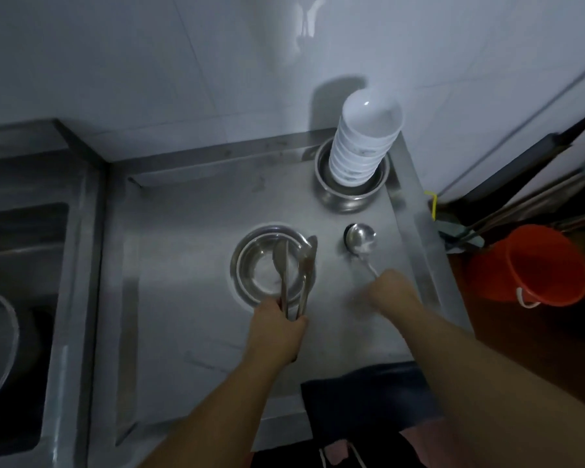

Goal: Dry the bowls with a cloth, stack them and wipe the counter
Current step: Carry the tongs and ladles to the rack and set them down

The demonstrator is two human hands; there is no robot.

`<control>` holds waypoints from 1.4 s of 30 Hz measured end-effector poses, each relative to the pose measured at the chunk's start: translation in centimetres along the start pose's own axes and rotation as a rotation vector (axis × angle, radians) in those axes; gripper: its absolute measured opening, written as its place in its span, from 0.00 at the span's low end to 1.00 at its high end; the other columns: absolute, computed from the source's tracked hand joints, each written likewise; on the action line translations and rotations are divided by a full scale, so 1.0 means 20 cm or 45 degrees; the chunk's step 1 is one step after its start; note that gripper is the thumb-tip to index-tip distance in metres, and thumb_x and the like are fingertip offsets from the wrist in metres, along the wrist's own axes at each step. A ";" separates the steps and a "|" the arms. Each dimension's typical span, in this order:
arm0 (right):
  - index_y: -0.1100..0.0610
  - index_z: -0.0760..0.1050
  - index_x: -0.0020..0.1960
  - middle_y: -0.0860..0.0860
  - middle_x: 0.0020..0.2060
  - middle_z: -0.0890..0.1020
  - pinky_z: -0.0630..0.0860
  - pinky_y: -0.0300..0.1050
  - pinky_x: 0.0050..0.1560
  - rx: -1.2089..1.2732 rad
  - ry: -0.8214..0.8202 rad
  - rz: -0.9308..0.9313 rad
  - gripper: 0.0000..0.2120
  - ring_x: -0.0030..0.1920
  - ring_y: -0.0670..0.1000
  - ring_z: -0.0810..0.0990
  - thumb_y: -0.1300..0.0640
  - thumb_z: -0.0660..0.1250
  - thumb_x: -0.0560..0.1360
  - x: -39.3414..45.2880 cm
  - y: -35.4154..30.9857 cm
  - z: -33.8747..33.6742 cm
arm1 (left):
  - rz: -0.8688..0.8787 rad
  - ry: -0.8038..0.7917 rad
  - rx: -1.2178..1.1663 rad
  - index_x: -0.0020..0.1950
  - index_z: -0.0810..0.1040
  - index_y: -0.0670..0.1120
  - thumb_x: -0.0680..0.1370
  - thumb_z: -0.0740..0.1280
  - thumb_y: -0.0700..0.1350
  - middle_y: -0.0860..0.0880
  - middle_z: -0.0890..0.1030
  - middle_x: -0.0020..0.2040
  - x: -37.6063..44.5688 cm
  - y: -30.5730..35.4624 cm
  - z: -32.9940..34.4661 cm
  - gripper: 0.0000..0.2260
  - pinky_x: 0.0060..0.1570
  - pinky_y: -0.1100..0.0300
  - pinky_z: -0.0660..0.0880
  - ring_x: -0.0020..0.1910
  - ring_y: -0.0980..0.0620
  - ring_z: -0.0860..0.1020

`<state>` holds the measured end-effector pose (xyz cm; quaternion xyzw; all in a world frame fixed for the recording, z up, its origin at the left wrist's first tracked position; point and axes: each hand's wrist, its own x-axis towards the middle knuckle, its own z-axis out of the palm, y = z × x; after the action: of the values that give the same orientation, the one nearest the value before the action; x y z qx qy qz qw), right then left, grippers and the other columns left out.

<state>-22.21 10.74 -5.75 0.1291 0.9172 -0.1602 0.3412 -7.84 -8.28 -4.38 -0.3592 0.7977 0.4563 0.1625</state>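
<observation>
A tall stack of white bowls [362,146], upside down, stands in a steel bowl [350,194] at the back right of the steel counter [190,251]. A second steel bowl [267,265] sits mid-counter. My left hand [277,329] grips several steel utensils [296,271] whose ends reach over that bowl. My right hand [392,292] is curled round the handle of a steel ladle [360,238] lying on the counter to the right. No cloth is visible in either hand.
A sink [21,298] with a dark pan lies to the left. An orange bucket [534,265] stands on the floor right of the counter's edge. A white tiled wall [217,79] backs the counter. Dark fabric [368,393] hangs at the counter's front edge.
</observation>
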 end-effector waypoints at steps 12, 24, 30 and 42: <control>0.59 0.79 0.58 0.59 0.58 0.83 0.77 0.50 0.57 -0.180 0.116 -0.236 0.16 0.60 0.61 0.81 0.47 0.61 0.86 -0.31 0.15 -0.33 | 0.162 0.032 0.055 0.55 0.76 0.46 0.74 0.75 0.50 0.50 0.82 0.47 -0.14 0.40 0.01 0.15 0.32 0.62 0.71 0.41 0.54 0.81; 0.58 0.77 0.59 0.58 0.60 0.82 0.77 0.49 0.53 -0.316 0.323 -0.533 0.15 0.61 0.60 0.82 0.47 0.61 0.85 -0.40 0.40 -0.74 | 0.165 0.225 -0.018 0.46 0.75 0.54 0.72 0.77 0.52 0.54 0.83 0.42 -0.46 0.72 0.18 0.12 0.35 0.59 0.75 0.39 0.55 0.83; 0.54 0.75 0.51 0.57 0.57 0.83 0.72 0.46 0.45 -0.322 0.282 -0.718 0.10 0.58 0.60 0.82 0.48 0.63 0.83 -0.46 0.51 -0.85 | 0.150 0.319 -0.117 0.54 0.78 0.52 0.75 0.77 0.50 0.54 0.84 0.44 -0.68 0.71 0.22 0.11 0.43 0.56 0.80 0.43 0.54 0.83; 0.50 0.67 0.40 0.47 0.37 0.73 0.66 0.45 0.34 -0.592 0.205 -1.193 0.15 0.35 0.47 0.71 0.49 0.61 0.84 -0.89 0.33 -0.61 | -0.109 0.729 -0.299 0.57 0.76 0.52 0.75 0.75 0.53 0.55 0.82 0.47 -1.29 0.19 0.07 0.15 0.37 0.61 0.74 0.44 0.57 0.81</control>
<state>-14.04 19.09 13.45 -0.3619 0.9112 -0.0773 0.1810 7.11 5.16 12.27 -0.5226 0.7372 0.4183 -0.0923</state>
